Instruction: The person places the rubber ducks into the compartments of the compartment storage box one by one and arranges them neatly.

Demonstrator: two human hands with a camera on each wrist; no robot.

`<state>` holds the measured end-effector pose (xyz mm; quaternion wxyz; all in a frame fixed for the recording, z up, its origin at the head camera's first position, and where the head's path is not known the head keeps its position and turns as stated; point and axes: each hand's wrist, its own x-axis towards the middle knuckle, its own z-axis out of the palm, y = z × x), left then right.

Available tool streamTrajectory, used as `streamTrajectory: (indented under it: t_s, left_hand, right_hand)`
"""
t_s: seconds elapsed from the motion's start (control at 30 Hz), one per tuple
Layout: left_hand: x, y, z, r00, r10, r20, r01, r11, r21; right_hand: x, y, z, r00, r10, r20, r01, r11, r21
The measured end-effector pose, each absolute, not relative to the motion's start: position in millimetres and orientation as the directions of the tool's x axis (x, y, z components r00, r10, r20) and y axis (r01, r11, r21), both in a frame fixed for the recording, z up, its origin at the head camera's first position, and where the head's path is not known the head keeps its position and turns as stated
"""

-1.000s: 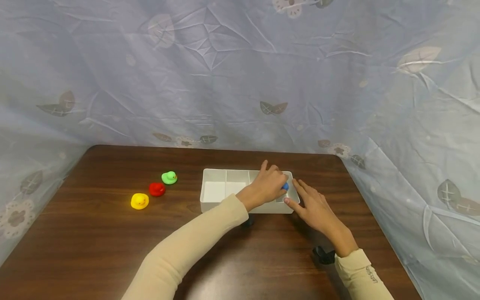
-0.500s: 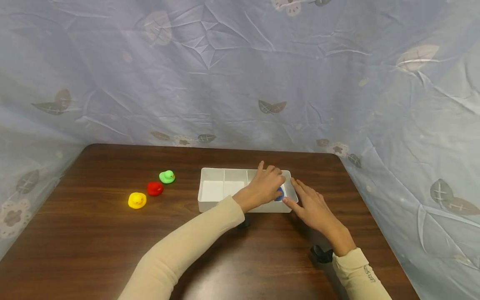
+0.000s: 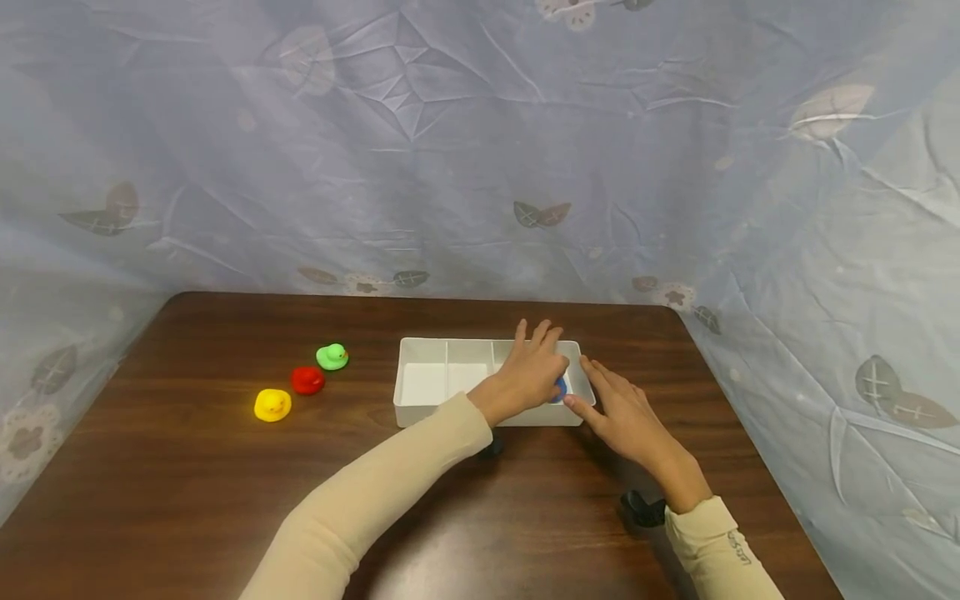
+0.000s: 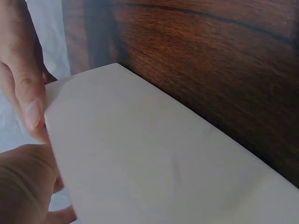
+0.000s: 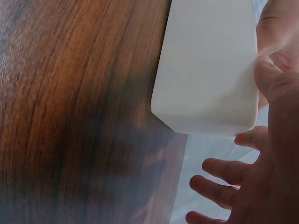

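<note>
A white divided box (image 3: pixel 491 415) stands on the table. My left hand (image 3: pixel 525 375) reaches over it from the left, thumb and index finger bent around a small blue toy (image 3: pixel 560 389) low in the right-end compartment. The other left fingers stretch up and away; the hand covers much of the toy. My right hand (image 3: pixel 630 421) rests at the box's right end, thumb at the front rim, fingers spread along the side. In the right wrist view, my right hand (image 5: pixel 252 172) has a fingertip at the corner of the box (image 5: pixel 210 70).
On the table (image 3: pixel 187 483) to the left sit a yellow rubber duck (image 3: pixel 272 405), a red one (image 3: pixel 307 381) and a green one (image 3: pixel 332 357). A patterned cloth (image 3: pixel 450 167) hangs behind the table and along its sides.
My left hand has lowered the blue toy deeper into the right-end compartment, and its outer fingers have spread. My right hand stays at the box's end. The view has shifted slightly.
</note>
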<state>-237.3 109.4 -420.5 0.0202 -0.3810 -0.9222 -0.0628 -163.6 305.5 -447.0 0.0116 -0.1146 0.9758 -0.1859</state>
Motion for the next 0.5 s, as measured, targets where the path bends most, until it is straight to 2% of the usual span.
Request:
streamTrajectory:
  t_s: [0.2,0.5]
  left_hand:
    - [-241.2,116.7,-426.8,-0.735,0.673,0.081,0.678,0.729,0.094]
    - [-243.5,118.0,-429.0,-0.767,0.637,0.078,0.640,0.750,0.167]
  right_hand:
    - [-162.9,305.3,-447.4,-0.975,-0.220,0.018,-0.211,0.902,-0.376]
    - [-163.7,306.1,-448.2,-0.976,-0.218,0.022,-0.210,0.903,-0.375]
